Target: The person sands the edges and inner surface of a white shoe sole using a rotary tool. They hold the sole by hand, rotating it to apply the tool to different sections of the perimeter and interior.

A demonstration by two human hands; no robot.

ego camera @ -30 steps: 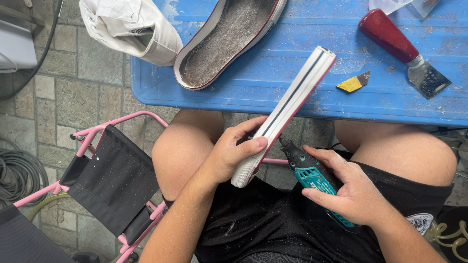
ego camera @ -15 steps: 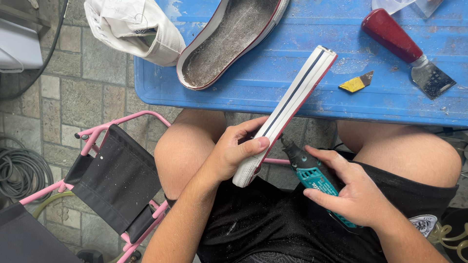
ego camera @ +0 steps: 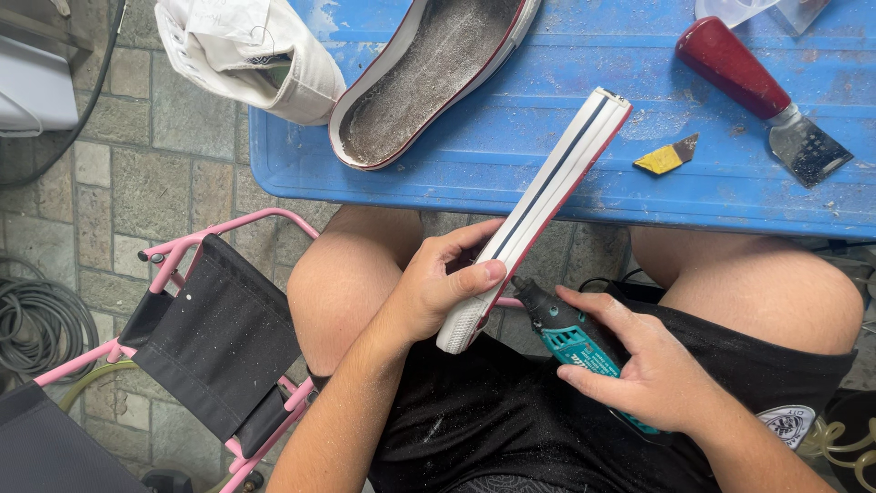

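The left hand (ego camera: 438,292) grips a white shoe sole (ego camera: 538,215) near its lower end, fingers (ego camera: 465,274) wrapped over the edge and the thumb side behind; the grasp is firm. The sole is held on edge above the lap, between the knees and the front lip of the blue surface (ego camera: 566,183). Its long axis runs diagonally: the lower, rounded end points down and left toward the person's body, the upper end points up and right and overhangs the surface. A dark stripe and a red line run the length of its sidewall.

The right hand (ego camera: 648,374) is closed around a teal rotary tool (ego camera: 570,333), with the index finger extended along the body. The tool's black nose points up and left at the sole's lower end; whether the tip touches the rubber cannot be told.

Judgement: the work appears to be grinding the sole's edge. To do it well, the tool should meet the edge lightly, travel along the long axis in even passes, and stay clear of the left fingertips, which lie just beside the tip.

On the surface lie a second sole (ego camera: 429,78), hollow side up, a red-handled scraper (ego camera: 757,96), a small yellow chip (ego camera: 666,157), and a white canvas upper (ego camera: 246,55) at the corner. A pink folding stool (ego camera: 210,338) stands on the tiled floor.
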